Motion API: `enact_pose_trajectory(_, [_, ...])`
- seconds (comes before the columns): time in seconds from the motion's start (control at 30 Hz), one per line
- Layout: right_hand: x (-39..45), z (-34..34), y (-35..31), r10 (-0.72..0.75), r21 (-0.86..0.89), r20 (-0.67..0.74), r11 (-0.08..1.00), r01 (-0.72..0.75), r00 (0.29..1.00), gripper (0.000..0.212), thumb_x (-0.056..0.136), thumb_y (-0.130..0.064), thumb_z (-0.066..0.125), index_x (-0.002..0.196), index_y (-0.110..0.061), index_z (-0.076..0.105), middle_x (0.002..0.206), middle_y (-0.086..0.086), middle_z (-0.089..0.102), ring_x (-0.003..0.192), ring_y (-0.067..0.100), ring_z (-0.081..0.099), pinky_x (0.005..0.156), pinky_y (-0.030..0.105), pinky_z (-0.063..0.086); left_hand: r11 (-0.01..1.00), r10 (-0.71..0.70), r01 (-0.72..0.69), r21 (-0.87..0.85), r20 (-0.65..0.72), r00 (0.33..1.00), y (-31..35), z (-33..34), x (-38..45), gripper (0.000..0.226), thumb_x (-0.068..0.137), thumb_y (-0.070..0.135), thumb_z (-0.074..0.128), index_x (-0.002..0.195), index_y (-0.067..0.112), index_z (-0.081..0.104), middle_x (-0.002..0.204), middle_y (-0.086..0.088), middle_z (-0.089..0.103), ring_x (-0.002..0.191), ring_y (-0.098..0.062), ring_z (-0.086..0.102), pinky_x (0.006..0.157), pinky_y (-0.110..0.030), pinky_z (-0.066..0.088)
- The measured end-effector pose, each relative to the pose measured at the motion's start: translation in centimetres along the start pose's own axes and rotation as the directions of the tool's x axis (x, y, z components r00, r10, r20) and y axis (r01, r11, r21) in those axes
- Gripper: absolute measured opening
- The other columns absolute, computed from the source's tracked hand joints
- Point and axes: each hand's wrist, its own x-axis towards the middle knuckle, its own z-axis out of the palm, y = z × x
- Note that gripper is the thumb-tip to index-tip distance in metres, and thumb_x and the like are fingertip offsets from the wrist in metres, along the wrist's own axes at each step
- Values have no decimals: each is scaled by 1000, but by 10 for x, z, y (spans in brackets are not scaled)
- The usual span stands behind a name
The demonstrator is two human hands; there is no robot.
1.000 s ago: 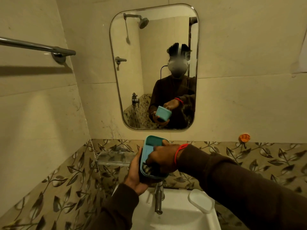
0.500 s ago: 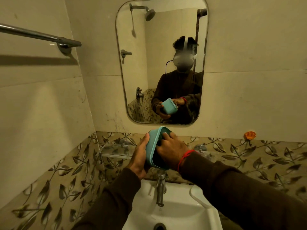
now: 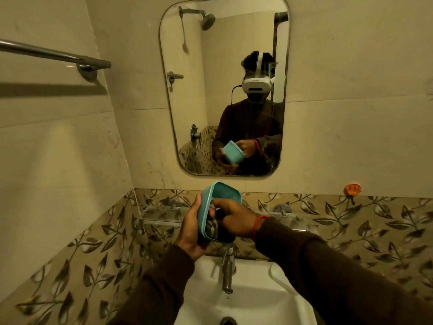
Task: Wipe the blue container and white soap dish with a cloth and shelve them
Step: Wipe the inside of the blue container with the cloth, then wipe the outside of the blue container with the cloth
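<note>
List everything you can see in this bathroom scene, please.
blue container: one, teal-blue, held tilted above the tap
cloth: one, dark patterned, inside the container
tap: one, metal, over the basin
basin: one, white, bottom centre
soap dish: one, white, basin's right rim, partly hidden
glass shelf: one, clear, left of the container
mirror: one, on the wall
towel rail: one, metal, upper left
hook: one, orange, right wall
left hand: grips the container's outside
right hand: presses the cloth inside

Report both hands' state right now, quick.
Left hand: closed around the outside of the blue container, holding it up over the sink.
Right hand: closed on the cloth, pressing it inside the container.
</note>
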Motion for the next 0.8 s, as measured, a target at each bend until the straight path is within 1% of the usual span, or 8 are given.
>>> enact_pose_trajectory(0.1, [-2, -13, 0, -3, 241, 110, 970, -24, 994, 37, 71, 19, 37, 80, -14, 51, 81, 14, 55, 75, 25, 53, 59, 30, 48, 997, -37, 39, -71, 32, 999, -4, -7, -1, 66, 92, 61, 50, 122, 4, 64, 133, -24, 64, 118, -41, 65, 87, -52, 58])
enact_pose_trajectory(0.13, [-4, -18, 1, -16, 349, 131, 937, -30, 991, 35, 66, 15, 39, 85, -11, 53, 83, 14, 54, 76, 26, 53, 58, 28, 44, 994, -31, 34, -106, 31, 999, -4, -10, -1, 66, 90, 61, 53, 128, 9, 65, 132, -23, 65, 116, -40, 66, 85, -53, 58])
enact_pose_trajectory(0.23, [-5, -35, 12, -94, 688, 64, 726, 24, 994, 50, 61, 12, 39, 106, 1, 57, 105, 22, 59, 100, 37, 57, 81, 41, 50, 976, 24, -20, -218, 13, 1000, -3, -17, -2, 61, 87, 61, 56, 128, 18, 68, 128, -23, 68, 108, -41, 70, 83, -57, 58])
enact_pose_trajectory(0.3, [-5, -43, 23, -63, 785, -70, 612, 94, 996, 53, 75, 10, 36, 123, 0, 55, 122, 23, 61, 114, 38, 58, 96, 48, 47, 972, 45, -48, -232, -21, 999, -1, -20, -2, 59, 90, 63, 50, 128, 21, 68, 129, -24, 67, 108, -43, 69, 82, -59, 58])
enact_pose_trajectory(0.43, [-5, -50, 44, 150, 898, -272, 395, 194, 951, 50, 85, -3, 32, 130, -6, 55, 124, 19, 63, 115, 35, 59, 100, 48, 45, 978, 68, -71, -194, -24, 997, 9, -25, 0, 75, 83, 65, 55, 144, 22, 51, 135, -22, 64, 116, -44, 65, 84, -63, 57])
enact_pose_trajectory(0.6, [-11, -36, 64, 456, 875, -164, 476, -84, 874, 49, 90, -38, 36, 99, -6, 73, 100, 20, 71, 92, 33, 64, 85, 43, 48, 970, 161, -170, -176, -64, 985, 30, -22, 2, 101, 56, 40, 95, 141, 14, 49, 138, -25, 59, 121, -44, 61, 90, -63, 54])
enact_pose_trajectory(0.7, [-9, -26, 65, 453, 795, -133, 580, -177, 882, 49, 88, -50, 44, 96, -12, 74, 97, 19, 73, 89, 32, 66, 83, 44, 50, 966, 205, -214, -143, -75, 976, 32, -25, 8, 68, 83, 20, 68, 146, 15, 42, 144, -24, 52, 125, -40, 58, 86, -53, 61])
enact_pose_trajectory(0.8, [1, -19, 60, 360, 695, -194, 707, -132, 913, 45, 88, -56, 53, 106, -19, 72, 103, 13, 74, 94, 28, 69, 85, 43, 54, 974, 177, -188, -130, -94, 980, 28, -33, 14, 69, 85, 14, 57, 150, 11, 35, 150, -26, 44, 136, -43, 46, 90, -51, 57])
